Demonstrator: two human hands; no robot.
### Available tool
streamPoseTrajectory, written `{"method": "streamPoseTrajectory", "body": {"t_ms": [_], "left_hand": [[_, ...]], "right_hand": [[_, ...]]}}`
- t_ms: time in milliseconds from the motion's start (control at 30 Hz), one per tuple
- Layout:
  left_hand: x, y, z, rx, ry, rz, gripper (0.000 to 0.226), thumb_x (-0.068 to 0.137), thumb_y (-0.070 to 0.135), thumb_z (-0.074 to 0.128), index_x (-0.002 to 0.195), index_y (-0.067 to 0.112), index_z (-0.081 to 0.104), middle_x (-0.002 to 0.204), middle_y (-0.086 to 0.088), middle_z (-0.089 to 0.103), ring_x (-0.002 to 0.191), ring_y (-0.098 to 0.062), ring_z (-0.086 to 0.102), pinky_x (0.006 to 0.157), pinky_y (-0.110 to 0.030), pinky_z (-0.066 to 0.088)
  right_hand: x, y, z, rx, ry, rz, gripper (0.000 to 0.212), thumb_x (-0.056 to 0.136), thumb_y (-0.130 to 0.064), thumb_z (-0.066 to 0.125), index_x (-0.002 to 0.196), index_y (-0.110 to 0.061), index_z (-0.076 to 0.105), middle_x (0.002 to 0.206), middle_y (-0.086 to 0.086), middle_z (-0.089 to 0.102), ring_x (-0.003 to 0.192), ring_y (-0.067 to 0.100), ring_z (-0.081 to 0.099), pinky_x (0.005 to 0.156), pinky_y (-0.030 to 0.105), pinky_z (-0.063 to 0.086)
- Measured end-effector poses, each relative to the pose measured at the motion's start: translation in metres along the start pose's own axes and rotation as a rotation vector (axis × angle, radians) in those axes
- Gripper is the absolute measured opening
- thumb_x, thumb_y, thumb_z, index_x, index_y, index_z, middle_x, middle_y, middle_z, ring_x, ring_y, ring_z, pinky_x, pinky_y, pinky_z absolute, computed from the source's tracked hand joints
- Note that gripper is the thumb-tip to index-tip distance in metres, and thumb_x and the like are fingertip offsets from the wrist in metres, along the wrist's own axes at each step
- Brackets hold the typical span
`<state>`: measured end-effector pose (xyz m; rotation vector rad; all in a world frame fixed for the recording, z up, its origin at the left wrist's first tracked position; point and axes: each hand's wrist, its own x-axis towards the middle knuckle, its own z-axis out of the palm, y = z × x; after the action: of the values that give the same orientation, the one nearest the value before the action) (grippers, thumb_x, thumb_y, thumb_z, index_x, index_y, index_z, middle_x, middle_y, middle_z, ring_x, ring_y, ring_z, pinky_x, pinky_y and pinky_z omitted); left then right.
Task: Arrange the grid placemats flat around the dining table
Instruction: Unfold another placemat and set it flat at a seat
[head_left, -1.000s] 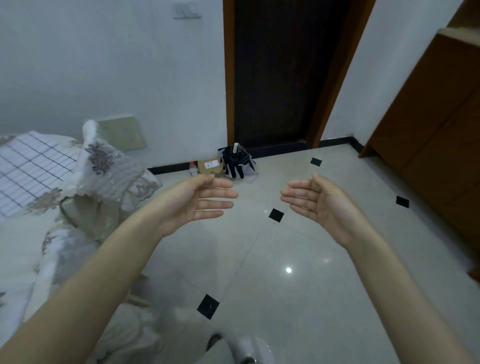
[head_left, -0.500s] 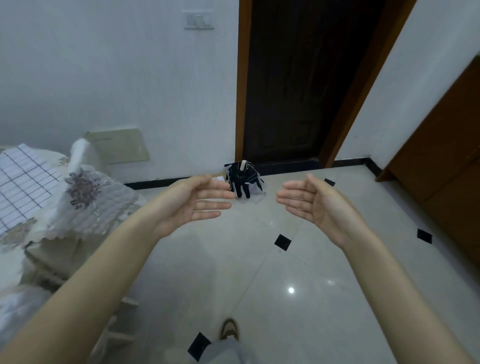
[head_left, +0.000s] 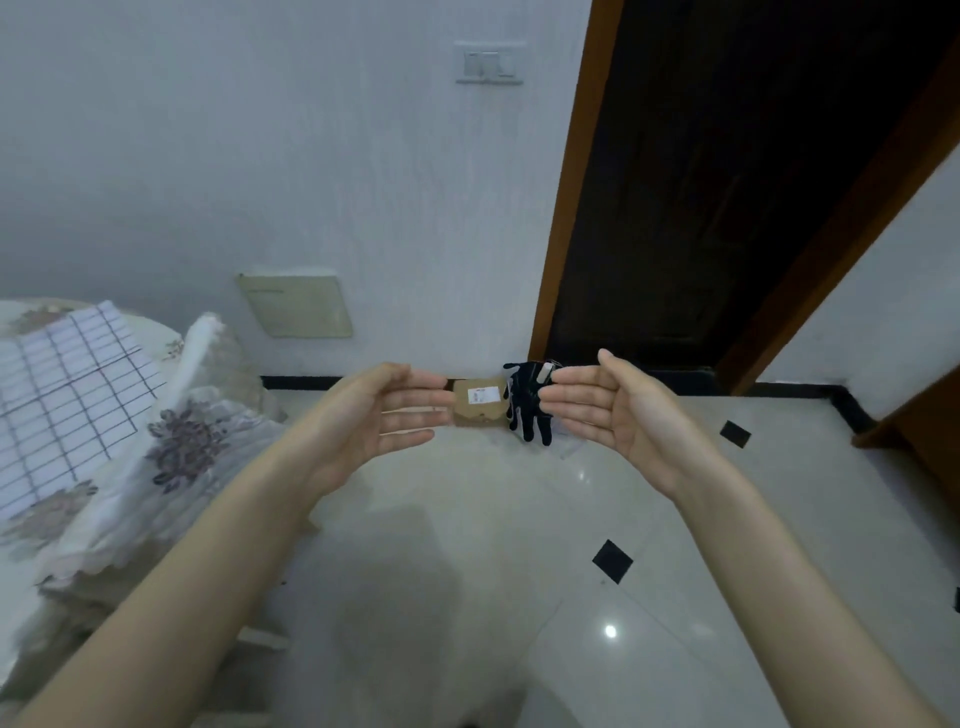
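Now both hands are held out in front, palms turned toward each other, well clear of the bench. The left hand (head_left: 387, 415) has its fingers (head_left: 415, 408) straight and lightly spread, holding nothing; the right hand (head_left: 613, 410) mirrors it, fingers (head_left: 569, 402) straight and close together, thumb up, also holding nothing. One grid placemat (head_left: 67, 395) lies flat on the bench (head_left: 31, 525), which is draped in a floral cloth, and sits close to the draped edge nearest the person. Its long axis runs from that near edge toward the wall, one corner pointing at the wall; its left part is cut off by the frame. Beside that edge a chair back under a floral cover (head_left: 197, 415) stands upright. Between the two hands, farther off on the tiled floor (head_left: 649, 649) against the skirting, a small cardboard box (head_left: 478, 402) and a black glove (head_left: 527, 402) lie touching each other, beside a dark door (head_left: 701, 208).
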<state>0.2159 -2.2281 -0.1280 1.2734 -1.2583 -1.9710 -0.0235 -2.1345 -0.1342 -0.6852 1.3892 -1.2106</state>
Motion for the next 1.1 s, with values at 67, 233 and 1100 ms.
{"method": "streamPoseTrajectory", "body": {"t_ms": [67, 233, 1100], "left_hand": [[0.01, 0.007, -0.007, -0.016, 0.05, 0.008, 0.037, 0.102, 0.024, 0.034, 0.109, 0.007, 0.066, 0.106, -0.01, 0.075, 0.098, -0.023, 0.072, 0.093, -0.036, 0.052], [0.046, 0.027, -0.017, -0.049, 0.159, 0.0, 0.036, 0.102, 0.025, 0.036, 0.113, 0.006, 0.065, 0.107, -0.01, 0.074, 0.1, -0.025, 0.071, 0.096, -0.038, 0.051], [0.176, 0.104, -0.043, -0.309, 0.617, 0.118, 0.04, 0.101, 0.032, 0.035, 0.109, 0.008, 0.066, 0.11, -0.011, 0.073, 0.104, -0.024, 0.07, 0.097, -0.037, 0.05]], "right_hand": [[0.024, -0.01, 0.004, -0.007, -0.045, 0.007, 0.049, 0.105, -0.037, 0.03, 0.113, -0.005, 0.066, 0.105, 0.012, 0.074, 0.1, 0.02, 0.071, 0.085, 0.028, 0.058], [0.098, -0.042, 0.006, -0.066, -0.188, 0.025, 0.048, 0.105, -0.037, 0.03, 0.113, -0.005, 0.066, 0.106, 0.012, 0.074, 0.101, 0.021, 0.071, 0.092, 0.034, 0.052], [0.372, -0.134, 0.051, -0.259, -0.706, 0.081, 0.048, 0.105, -0.035, 0.028, 0.112, -0.005, 0.065, 0.106, 0.012, 0.074, 0.102, 0.023, 0.07, 0.096, 0.037, 0.051]]}}
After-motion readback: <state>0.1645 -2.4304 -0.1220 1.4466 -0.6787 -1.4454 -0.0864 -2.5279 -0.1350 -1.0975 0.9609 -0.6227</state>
